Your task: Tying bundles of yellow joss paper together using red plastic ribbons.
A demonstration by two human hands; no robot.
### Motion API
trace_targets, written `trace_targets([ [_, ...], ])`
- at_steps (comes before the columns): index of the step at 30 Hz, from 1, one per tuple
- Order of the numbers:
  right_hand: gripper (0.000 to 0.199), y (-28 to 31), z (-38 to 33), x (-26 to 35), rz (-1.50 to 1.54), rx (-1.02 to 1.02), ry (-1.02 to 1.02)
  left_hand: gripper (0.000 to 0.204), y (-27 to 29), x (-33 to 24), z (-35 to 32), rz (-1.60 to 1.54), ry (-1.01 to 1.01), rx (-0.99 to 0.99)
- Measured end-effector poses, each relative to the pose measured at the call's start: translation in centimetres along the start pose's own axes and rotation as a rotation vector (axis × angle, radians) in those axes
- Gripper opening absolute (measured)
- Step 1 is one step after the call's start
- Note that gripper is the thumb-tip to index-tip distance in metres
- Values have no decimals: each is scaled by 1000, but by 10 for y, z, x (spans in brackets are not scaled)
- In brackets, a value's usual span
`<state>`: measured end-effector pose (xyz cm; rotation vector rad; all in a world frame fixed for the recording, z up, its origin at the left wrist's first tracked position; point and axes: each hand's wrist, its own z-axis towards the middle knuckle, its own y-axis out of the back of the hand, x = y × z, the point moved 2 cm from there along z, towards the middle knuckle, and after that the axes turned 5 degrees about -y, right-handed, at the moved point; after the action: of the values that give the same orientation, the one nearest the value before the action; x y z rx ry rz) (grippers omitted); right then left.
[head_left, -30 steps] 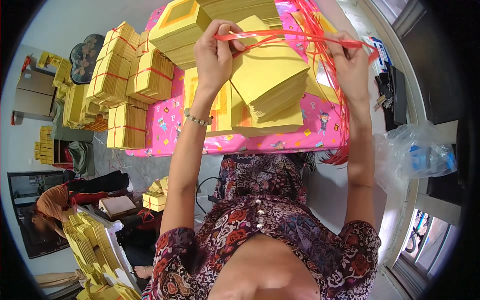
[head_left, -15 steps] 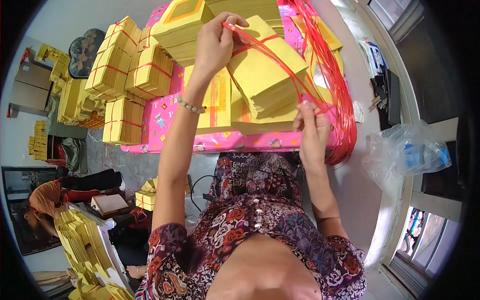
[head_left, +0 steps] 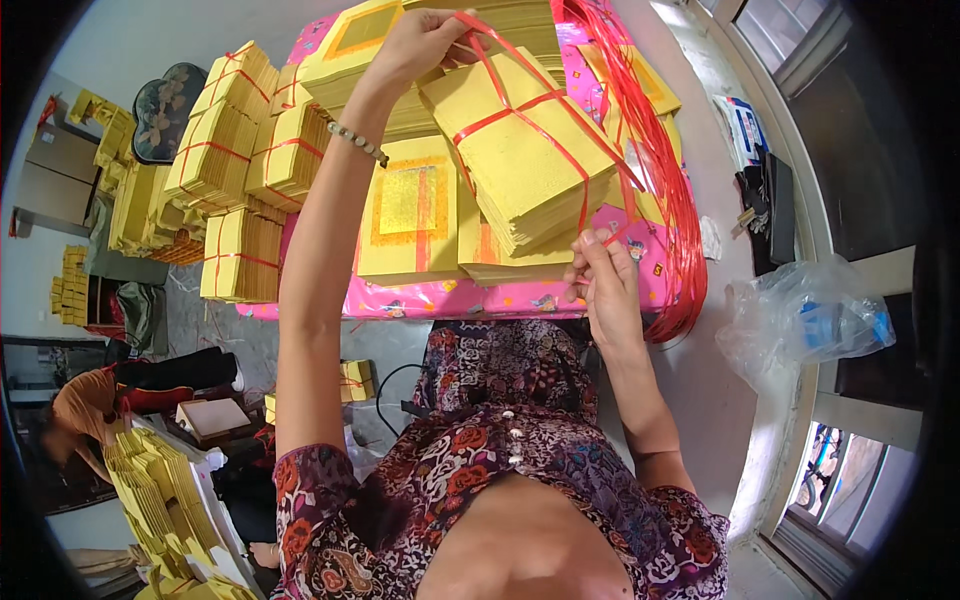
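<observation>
A thick stack of yellow paper [head_left: 515, 150] lies tilted on other yellow stacks, with red plastic ribbon [head_left: 512, 107] crossing over its top. Beyond its far left corner, my left hand [head_left: 430, 45] pinches one length of the ribbon and pulls it taut. My right hand [head_left: 607, 280] is closed on another length at the near right corner. Under and beside the tilted stack are flat yellow paper stacks [head_left: 400, 255], one with an orange-framed gold square facing up. A long bundle of loose red ribbon [head_left: 688, 240] hangs down the table's right side.
A pink patterned cloth [head_left: 400, 300] covers the table. Tied yellow bundles [head_left: 240, 250] are piled at its left. A clear plastic bag [head_left: 800, 320] lies at the right. At lower left, another person [head_left: 85, 405] bends near more yellow paper [head_left: 160, 470].
My left hand has moved up and left with its ribbon, and my right hand down and slightly left. The ribbon now crosses flat over the stack's top.
</observation>
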<state>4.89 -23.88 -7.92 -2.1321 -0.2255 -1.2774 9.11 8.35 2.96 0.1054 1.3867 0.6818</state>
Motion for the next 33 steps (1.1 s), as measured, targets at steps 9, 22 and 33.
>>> trace_targets([
  [9,22,12,4,3,-152,55,-2,30,-22,18,8,90,114,27],
  [22,20,4,12,18,-354,186,-140,42,-24,23,-5,129,289,397],
  [33,22,8,6,27,-198,165,-180,54,-29,13,-16,-36,333,380],
])
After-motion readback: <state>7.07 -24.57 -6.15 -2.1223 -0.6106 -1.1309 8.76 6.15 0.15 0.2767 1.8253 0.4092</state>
